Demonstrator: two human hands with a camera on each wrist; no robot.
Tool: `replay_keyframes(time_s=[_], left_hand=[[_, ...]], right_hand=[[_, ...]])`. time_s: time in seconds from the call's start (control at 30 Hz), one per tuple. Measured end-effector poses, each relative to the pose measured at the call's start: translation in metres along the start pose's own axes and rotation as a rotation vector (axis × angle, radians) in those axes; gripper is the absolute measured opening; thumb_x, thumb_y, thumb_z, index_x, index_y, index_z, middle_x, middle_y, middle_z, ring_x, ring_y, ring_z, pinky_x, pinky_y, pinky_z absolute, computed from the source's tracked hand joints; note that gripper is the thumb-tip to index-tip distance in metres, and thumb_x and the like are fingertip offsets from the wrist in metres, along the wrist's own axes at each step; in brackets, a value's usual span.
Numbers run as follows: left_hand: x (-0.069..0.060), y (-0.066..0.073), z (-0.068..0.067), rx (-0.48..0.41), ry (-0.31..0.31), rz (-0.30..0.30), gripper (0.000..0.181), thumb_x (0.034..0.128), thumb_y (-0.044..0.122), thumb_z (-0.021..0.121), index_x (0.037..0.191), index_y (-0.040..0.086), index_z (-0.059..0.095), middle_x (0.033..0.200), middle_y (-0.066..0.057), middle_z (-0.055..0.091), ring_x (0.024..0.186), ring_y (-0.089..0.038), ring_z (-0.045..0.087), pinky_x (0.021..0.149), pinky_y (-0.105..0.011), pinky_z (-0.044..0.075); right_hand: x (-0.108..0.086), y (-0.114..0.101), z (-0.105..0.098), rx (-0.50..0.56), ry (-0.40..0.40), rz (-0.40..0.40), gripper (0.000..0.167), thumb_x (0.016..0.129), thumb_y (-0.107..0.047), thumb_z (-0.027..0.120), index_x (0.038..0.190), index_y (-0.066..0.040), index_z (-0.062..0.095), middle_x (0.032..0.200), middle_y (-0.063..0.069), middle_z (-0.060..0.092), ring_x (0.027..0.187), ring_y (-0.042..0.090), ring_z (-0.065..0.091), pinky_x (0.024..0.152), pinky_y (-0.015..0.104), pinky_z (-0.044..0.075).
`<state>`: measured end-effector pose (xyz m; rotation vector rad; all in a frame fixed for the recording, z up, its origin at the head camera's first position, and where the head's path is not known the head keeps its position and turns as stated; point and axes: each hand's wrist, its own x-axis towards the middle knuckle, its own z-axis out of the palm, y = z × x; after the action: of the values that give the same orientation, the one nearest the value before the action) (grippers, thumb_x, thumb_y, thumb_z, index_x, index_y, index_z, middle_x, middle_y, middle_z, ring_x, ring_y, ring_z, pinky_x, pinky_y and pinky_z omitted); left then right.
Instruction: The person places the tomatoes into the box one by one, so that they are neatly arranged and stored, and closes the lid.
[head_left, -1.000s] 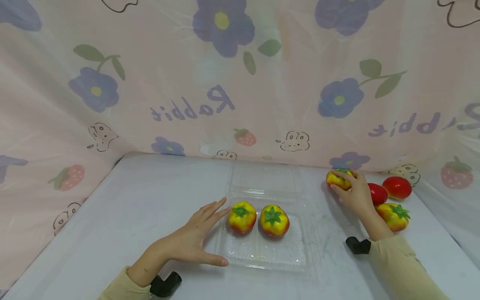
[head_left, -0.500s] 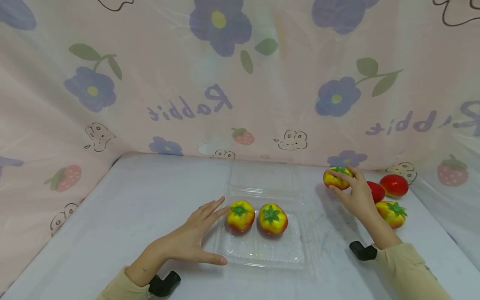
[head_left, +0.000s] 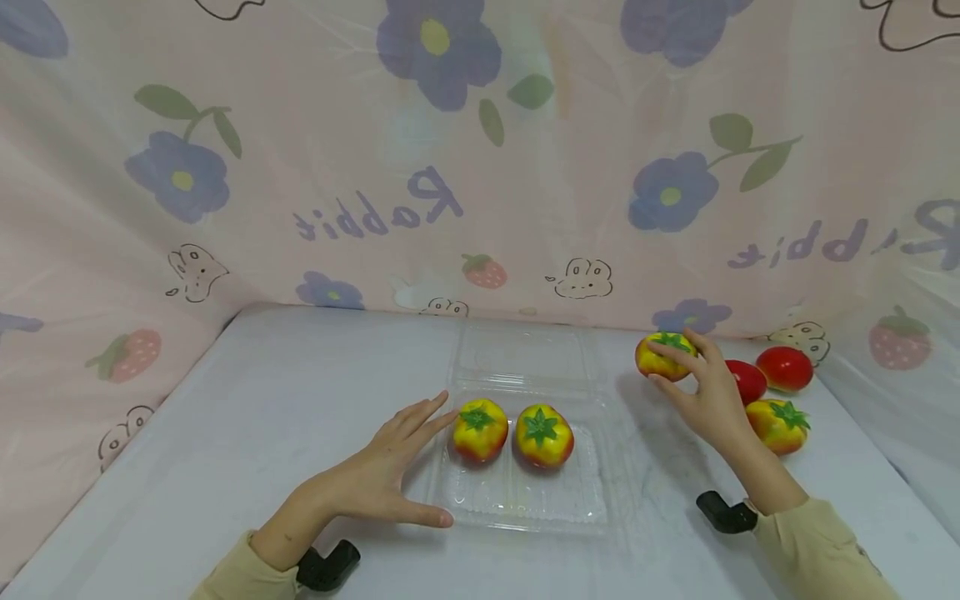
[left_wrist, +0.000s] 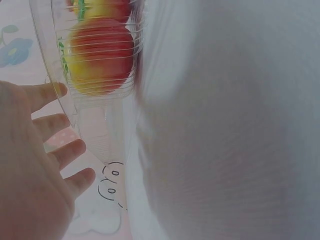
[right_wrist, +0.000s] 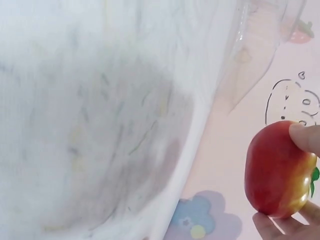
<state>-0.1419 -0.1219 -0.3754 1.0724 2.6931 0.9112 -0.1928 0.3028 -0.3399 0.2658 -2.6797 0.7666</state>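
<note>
My right hand [head_left: 708, 396] grips a toy fruit [head_left: 660, 365], yellow and red with a green leafy top, and holds it above the table at the back right. In the right wrist view, thumb and fingers pinch this fruit [right_wrist: 275, 170] from opposite sides. An open clear plastic clamshell box [head_left: 525, 507] lies in the middle, its lid [head_left: 525, 354] folded back. Inside its back part sit two similar fruits, one on the left [head_left: 480, 431] and one on the right [head_left: 544, 436]. My left hand [head_left: 378, 471] spreads its fingers at the box's left side, fingertips at the rim.
Behind my right hand lie two red fruits, one nearer [head_left: 747, 382] and one farther [head_left: 784, 369]. Another yellow-red fruit [head_left: 780, 426] rests beside my right forearm. A printed curtain [head_left: 525, 208] closes off the white table [head_left: 315, 367] at the back and sides.
My right hand has lifted the fruit slightly and carried it a little left, away from the red fruits. The left hand keeps its place by the box.
</note>
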Motion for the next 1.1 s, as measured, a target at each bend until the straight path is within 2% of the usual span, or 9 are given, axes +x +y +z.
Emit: replay_keyframes(time_s=[0.17, 0.4, 1.1], left_hand=[[0.001, 0.0, 0.0, -0.003, 0.004, 0.005, 0.106, 0.0702, 0.065, 0.073, 0.153, 0.022, 0.023, 0.162, 0.001, 0.001, 0.146, -0.037, 0.011, 0.109, -0.069, 0.016], [0.0, -0.001, -0.001, -0.006, 0.007, 0.0, 0.106, 0.0705, 0.063, 0.074, 0.153, 0.022, 0.023, 0.162, 0.001, 0.002, 0.146, -0.036, 0.011, 0.11, -0.069, 0.015], [0.0, 0.0, 0.0, -0.003, -0.004, -0.007, 0.107, 0.0705, 0.064, 0.073, 0.154, 0.022, 0.021, 0.162, 0.002, 0.001, 0.146, -0.037, 0.01, 0.111, -0.068, 0.013]], right_hand=[[-0.004, -0.007, -0.001, 0.005, 0.013, -0.036, 0.041, 0.085, -0.01, 0.072, 0.125, -0.007, 0.062, 0.147, 0.029, 0.031, 0.127, 0.056, 0.033, 0.087, 0.074, 0.038], [-0.012, -0.016, -0.002, 0.023, -0.001, -0.06, 0.043, 0.085, -0.01, 0.072, 0.127, -0.012, 0.062, 0.148, 0.026, 0.032, 0.128, 0.052, 0.034, 0.084, 0.07, 0.043], [-0.032, -0.045, -0.001, 0.03, -0.03, -0.151, 0.043, 0.081, -0.008, 0.075, 0.122, -0.018, 0.066, 0.146, 0.021, 0.037, 0.129, 0.049, 0.036, 0.083, 0.071, 0.042]])
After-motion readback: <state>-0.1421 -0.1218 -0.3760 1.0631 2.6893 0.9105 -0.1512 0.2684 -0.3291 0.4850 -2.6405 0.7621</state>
